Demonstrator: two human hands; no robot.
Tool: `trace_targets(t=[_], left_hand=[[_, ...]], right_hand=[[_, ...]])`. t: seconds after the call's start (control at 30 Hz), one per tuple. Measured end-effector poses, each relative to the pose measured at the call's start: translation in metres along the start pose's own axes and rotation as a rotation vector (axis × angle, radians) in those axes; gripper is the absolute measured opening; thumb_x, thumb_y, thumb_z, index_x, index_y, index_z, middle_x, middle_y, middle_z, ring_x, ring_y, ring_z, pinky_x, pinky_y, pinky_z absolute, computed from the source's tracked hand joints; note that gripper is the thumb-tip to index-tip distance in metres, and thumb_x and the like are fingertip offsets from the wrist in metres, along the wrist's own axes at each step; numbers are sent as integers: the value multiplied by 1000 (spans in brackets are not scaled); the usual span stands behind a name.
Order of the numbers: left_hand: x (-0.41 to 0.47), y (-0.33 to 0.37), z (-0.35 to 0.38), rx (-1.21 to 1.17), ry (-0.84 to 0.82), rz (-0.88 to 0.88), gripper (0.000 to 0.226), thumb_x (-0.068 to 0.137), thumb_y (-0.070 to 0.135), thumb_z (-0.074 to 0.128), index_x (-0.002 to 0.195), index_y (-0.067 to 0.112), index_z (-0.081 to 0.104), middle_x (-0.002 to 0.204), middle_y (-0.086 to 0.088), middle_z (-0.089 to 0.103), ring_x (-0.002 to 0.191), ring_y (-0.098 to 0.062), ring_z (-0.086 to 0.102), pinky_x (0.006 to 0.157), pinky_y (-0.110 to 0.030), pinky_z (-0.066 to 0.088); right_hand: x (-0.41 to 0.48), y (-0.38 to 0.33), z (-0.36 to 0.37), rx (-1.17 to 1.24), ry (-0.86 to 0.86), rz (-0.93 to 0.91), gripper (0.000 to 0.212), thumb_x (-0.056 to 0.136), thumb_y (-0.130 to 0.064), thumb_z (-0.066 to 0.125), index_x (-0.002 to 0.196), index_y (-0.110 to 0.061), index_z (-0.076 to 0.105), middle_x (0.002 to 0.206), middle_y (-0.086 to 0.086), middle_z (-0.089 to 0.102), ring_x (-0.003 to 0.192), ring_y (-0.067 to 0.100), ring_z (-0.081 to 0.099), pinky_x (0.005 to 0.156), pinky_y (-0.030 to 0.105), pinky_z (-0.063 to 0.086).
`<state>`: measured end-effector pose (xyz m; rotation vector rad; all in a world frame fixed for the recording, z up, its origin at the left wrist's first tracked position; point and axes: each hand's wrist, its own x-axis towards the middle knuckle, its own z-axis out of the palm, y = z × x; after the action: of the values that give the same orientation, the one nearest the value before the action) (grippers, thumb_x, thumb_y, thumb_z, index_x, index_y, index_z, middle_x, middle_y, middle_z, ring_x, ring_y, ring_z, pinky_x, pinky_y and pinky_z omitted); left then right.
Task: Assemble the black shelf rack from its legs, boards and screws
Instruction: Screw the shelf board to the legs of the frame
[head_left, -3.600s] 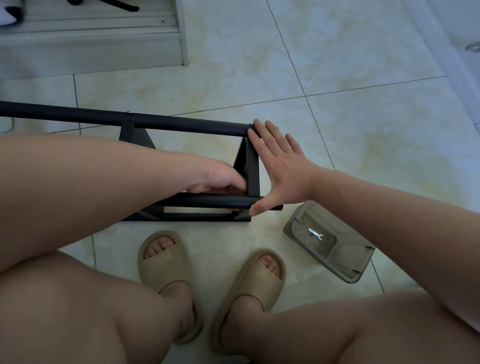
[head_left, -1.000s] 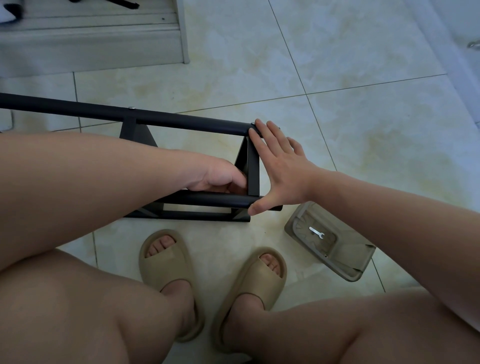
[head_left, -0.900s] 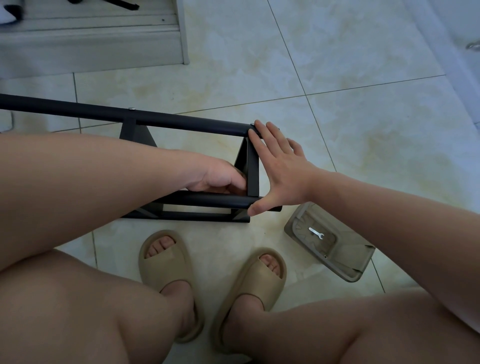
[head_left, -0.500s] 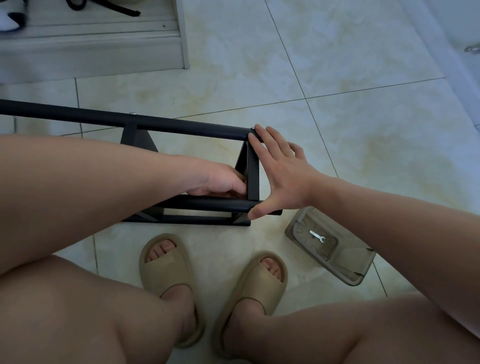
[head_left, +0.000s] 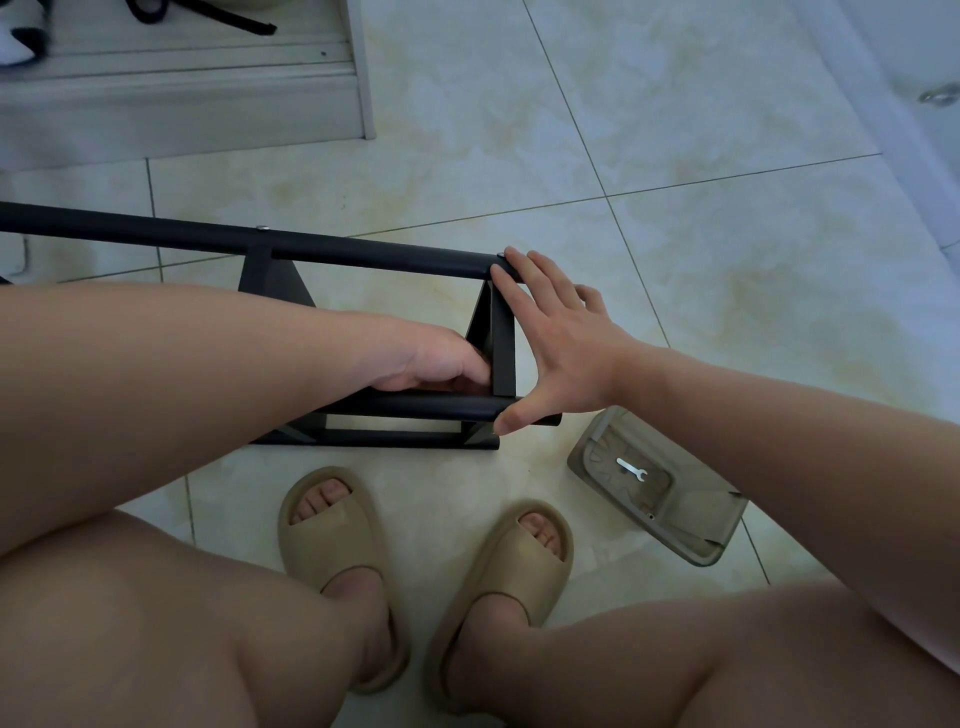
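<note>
right grip (head_left: 566, 348) flat on rack end (head_left: 503, 338), left grip (head_left: 436, 358) tucked inside

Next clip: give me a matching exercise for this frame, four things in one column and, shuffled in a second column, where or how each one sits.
Things
1. left hand
2. right hand
3. small wrench
4. beige slides

Places or states
A. lies in the grey plastic tray
B. worn on the person's feet
C. fingers straight, spanning the end of the black shelf rack from far tube to near tube
D. reaches inside the rack, fingers curled

Pairs: 1-D, 2-C, 3-A, 4-B
</note>
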<state>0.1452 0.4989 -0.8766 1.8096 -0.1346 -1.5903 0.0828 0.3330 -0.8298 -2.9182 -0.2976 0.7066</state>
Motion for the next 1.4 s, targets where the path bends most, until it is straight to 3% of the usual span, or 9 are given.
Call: trace_targets(t=[0.37,0.57,0.7,0.77,0.93,1.07,1.17,1.27,1.4], left_hand=[[0,2,-2,-17,-6,49,19,90,3,57,104,9,69,75,-4,71,67,-18,66,65,-23,52],[2,2,-4,-24,-18,49,17,90,2,57,100,10,69,82,-7,72,72,-21,68,72,-27,54],[3,0,-5,-46,-31,49,18,91,1,56,99,9,69,93,-12,72,87,-28,66,92,-39,52],[3,-1,-5,-59,-56,37,18,92,2,55,93,11,70,85,-8,73,83,-25,67,85,-35,53],[3,-2,-6,-62,-131,-46,35,94,15,55,122,-2,67,115,-19,70,101,-31,63,104,-43,47],[4,0,-7,-56,-106,-44,18,93,8,57,105,4,70,88,-10,73,95,-32,63,98,-42,48],[5,3,-7,-61,-88,-10,20,92,2,57,108,4,68,86,-10,72,90,-29,65,97,-40,50],[5,4,-7,-47,-74,15,22,91,-1,56,107,5,69,84,-9,72,81,-25,67,82,-33,55],[7,0,-7,-65,-59,63,25,91,-5,55,112,4,65,102,-18,66,93,-31,62,99,-42,49]], right_hand=[[0,-1,-1,-13,-11,2,156,50,-92,67,160,-20,-17,166,-2,-25,153,18,-24,124,52,3],[1,0,1,-12,-23,3,156,51,-92,67,159,-20,-20,165,-2,-28,152,19,-27,125,54,-5],[3,1,3,2,-32,1,157,51,-91,68,158,-21,-22,164,-2,-31,150,18,-31,123,56,-12],[4,2,3,0,-35,-4,157,51,-92,67,158,-21,-23,164,-2,-31,150,19,-33,122,57,-14],[4,2,4,3,-37,-5,157,51,-92,66,157,-21,-24,164,-2,-32,149,19,-33,122,58,-13],[4,2,4,2,-36,-9,157,51,-93,66,158,-21,-24,164,-2,-33,149,19,-34,122,57,-14],[4,3,5,-3,-35,-8,157,51,-94,64,157,-21,-25,163,-2,-33,149,19,-34,122,57,-14],[4,3,6,-7,-36,-9,157,50,-95,62,157,-21,-25,163,-3,-34,149,19,-34,122,57,-13],[4,3,5,2,-37,-6,157,49,-95,62,158,-21,-24,163,-2,-33,149,19,-34,122,58,-13]])
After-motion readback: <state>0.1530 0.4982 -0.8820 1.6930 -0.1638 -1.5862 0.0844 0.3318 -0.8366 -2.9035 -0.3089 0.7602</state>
